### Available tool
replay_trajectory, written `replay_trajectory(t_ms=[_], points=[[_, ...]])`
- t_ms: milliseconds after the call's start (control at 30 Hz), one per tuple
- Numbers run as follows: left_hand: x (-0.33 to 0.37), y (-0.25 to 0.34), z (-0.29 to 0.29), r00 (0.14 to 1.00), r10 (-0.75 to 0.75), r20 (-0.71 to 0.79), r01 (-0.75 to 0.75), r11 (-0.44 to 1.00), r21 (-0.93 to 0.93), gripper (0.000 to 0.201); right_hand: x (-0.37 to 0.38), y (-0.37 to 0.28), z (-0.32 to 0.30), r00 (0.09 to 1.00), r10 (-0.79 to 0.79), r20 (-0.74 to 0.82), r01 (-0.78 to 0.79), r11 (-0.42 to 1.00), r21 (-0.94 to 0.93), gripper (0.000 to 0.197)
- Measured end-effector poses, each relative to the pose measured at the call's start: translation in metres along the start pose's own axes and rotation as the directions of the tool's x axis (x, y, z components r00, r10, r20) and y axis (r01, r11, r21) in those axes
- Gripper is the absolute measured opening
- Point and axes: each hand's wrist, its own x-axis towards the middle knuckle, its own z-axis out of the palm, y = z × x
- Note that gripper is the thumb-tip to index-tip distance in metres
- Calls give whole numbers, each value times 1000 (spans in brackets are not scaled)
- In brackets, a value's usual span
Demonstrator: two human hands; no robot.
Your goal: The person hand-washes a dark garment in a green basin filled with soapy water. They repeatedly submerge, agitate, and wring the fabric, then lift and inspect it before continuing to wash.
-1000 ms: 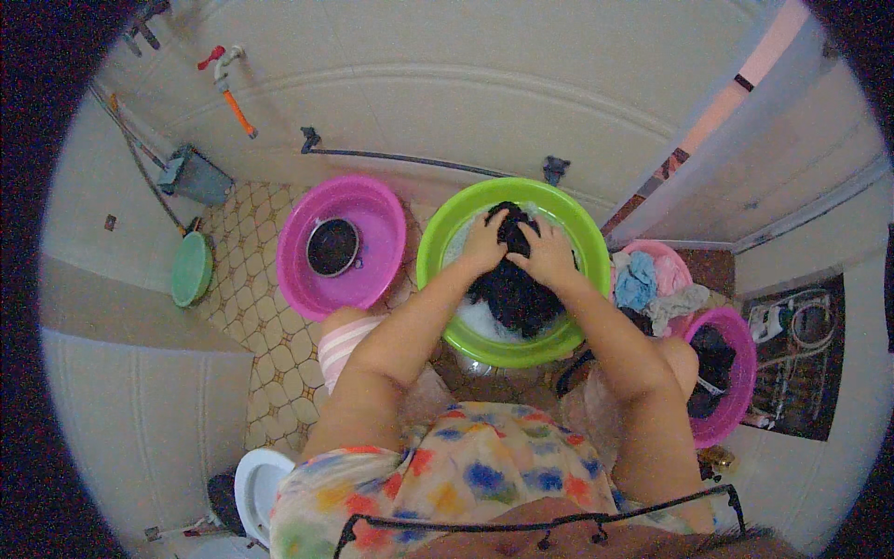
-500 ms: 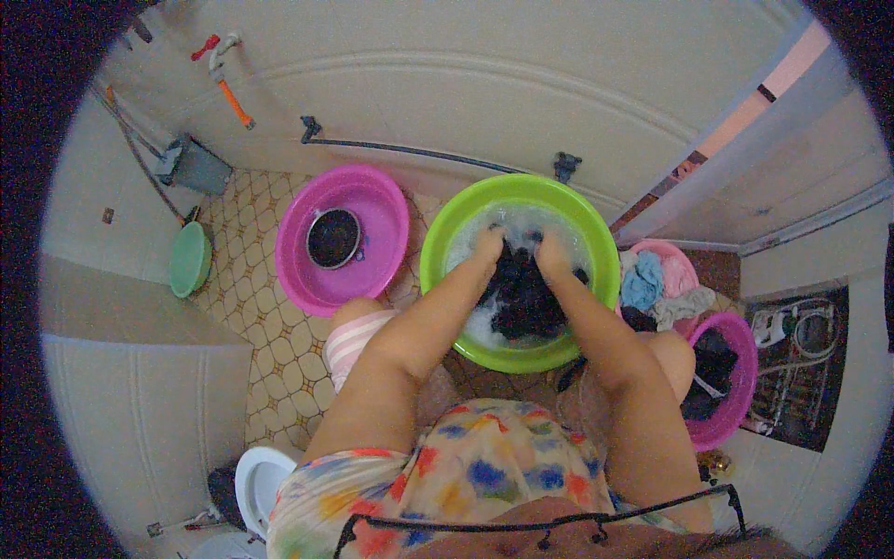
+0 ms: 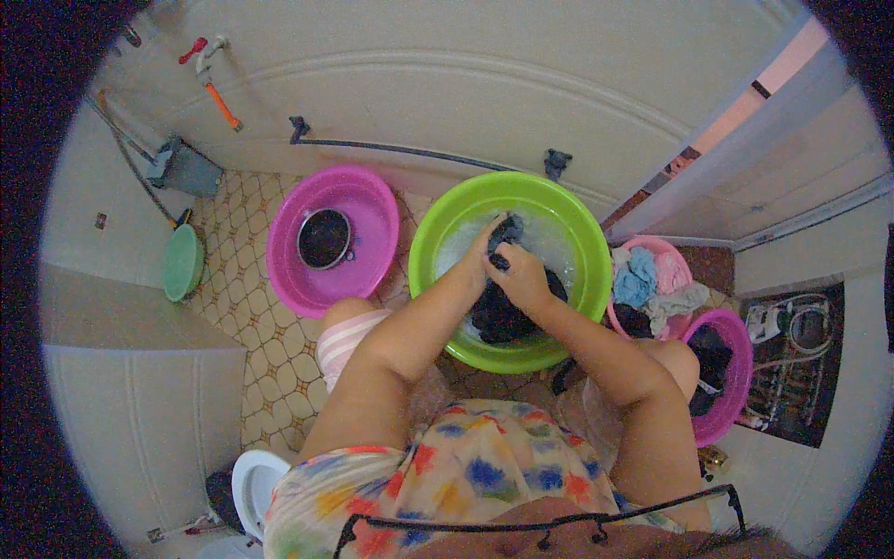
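Note:
A lime-green basin (image 3: 422, 270) stands in front of me with sudsy water (image 3: 556, 244) in it. A wet black garment (image 3: 507, 315) lies bunched in the water toward the near side. My left hand (image 3: 480, 250) is closed on a gathered part of the garment, which sticks up past its fingers. Against that same bunch my right hand (image 3: 521, 278) is closed, with its fingers curled on the black cloth. Both hands are close together over the middle of the basin, and the cloth hides some fingertips.
At left, a magenta basin (image 3: 377, 252) holds a round black object (image 3: 324, 238). A pink tub (image 3: 652, 244) of clothes and another magenta tub (image 3: 740, 373) with dark cloth stand at right. Against the far wall are a tap (image 3: 202, 65) and a low pipe (image 3: 410, 155).
My hands were apart, down in the suds on either side of the garment. Now they have come together, raised with a gathered part of the cloth between them.

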Motion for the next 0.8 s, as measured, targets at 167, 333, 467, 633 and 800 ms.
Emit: replay_trajectory(t_ms=[167, 333, 467, 633, 800], points=[[-3, -10, 16, 968, 195, -160, -157, 962, 225, 39, 8, 4, -4, 985, 50, 165, -19, 983, -185, 24], [-9, -10, 32, 951, 4, -309, -24, 998, -63, 37, 28, 64, 7, 940, 240, 243, -123, 902, -413, 33], [-12, -1, 32, 890, 69, -450, -46, 997, 61, 31, 30, 92, 15, 892, 452, 13, -451, 892, -29, 41], [0, -3, -15, 828, 269, -492, -164, 955, 247, 19, 25, 78, 10, 880, 419, 223, -362, 897, -254, 56], [-7, -7, -19, 884, 197, -424, -107, 968, 227, 25, 32, 93, 10, 759, 504, 411, -321, 840, -437, 54]])
